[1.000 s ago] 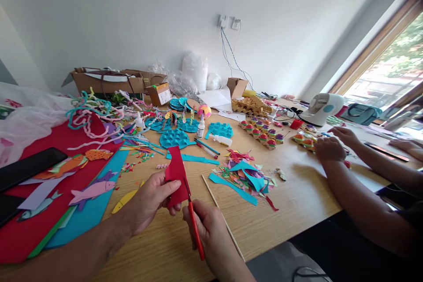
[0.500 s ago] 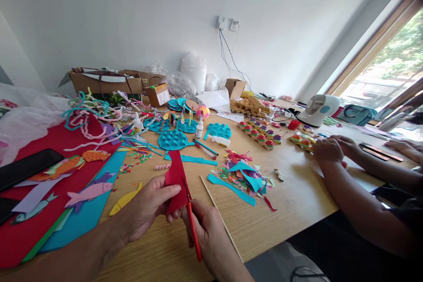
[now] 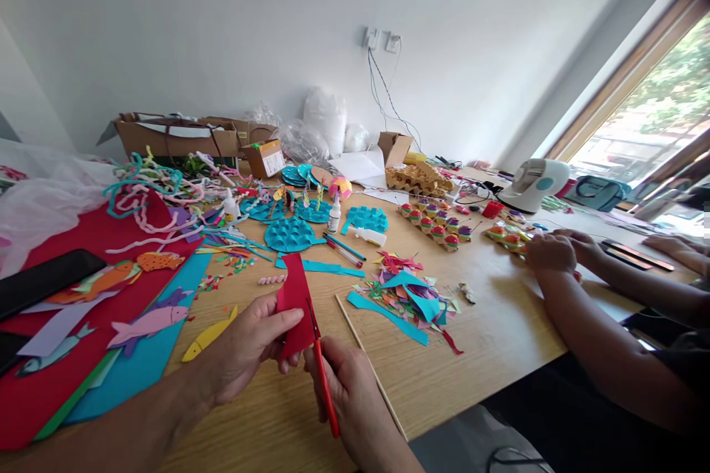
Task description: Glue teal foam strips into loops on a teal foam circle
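Between thumb and fingers, my left hand (image 3: 256,340) pinches a strip of red paper (image 3: 296,288) above the table. My right hand (image 3: 349,384) is closed round a pair of red-handled scissors (image 3: 326,388). Their blades lie at the strip's right edge, by my left thumb; how far they are parted is hard to make out. A thin wooden stick (image 3: 369,362) lies just right of my right hand. Near my left wrist rests a yellow paper fish (image 3: 209,335). Beyond the hands is a heap of colourful paper scraps (image 3: 413,295).
Red and blue sheets (image 3: 133,377) with paper fish cover the left side. Glue bottles (image 3: 333,214), blue egg-carton pieces (image 3: 289,235) and painted egg-carton cups (image 3: 435,223) stand farther back. At the right, another person's hands (image 3: 555,251) work beside a white fan (image 3: 535,185).
Almost everything stays put. The view shifts very slightly, while the red strip and the scissors keep nearly the same position.
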### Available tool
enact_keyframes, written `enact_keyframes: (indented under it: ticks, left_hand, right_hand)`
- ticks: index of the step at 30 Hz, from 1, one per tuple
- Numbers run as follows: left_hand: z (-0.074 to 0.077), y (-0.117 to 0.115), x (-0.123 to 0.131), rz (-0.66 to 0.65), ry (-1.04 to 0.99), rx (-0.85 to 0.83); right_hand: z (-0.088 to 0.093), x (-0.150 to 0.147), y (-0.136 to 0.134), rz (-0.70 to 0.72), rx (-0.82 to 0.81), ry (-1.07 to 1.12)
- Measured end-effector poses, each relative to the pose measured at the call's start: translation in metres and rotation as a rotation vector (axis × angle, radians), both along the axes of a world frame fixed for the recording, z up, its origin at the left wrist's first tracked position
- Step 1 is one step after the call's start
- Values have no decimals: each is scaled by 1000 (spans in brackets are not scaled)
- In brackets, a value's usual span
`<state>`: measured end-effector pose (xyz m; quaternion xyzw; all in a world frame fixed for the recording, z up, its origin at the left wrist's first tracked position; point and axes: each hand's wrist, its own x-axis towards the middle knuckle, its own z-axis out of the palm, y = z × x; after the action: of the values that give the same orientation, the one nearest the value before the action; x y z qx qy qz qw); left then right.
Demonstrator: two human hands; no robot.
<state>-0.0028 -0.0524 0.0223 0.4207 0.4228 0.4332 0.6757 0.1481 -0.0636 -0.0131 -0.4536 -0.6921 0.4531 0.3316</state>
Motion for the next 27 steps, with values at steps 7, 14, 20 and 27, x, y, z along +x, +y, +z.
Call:
enact_keyframes:
  ticks: [7,14,20,27]
  left_hand:
    - [-2,4,0,62,-19,44]
    - [2,0,1,30,-14,8]
    - [0,0,1,-5,-35,-1]
    - [-3,-1,1,-6,-36,-16]
  right_hand:
    - [1,-2,-1,-42,0,-88]
    - [8,-1,-4,-31,-11,-106]
    - [7,-2,-3,-35,-9,-100]
    - [-2,-2,-2,-32,7,-80]
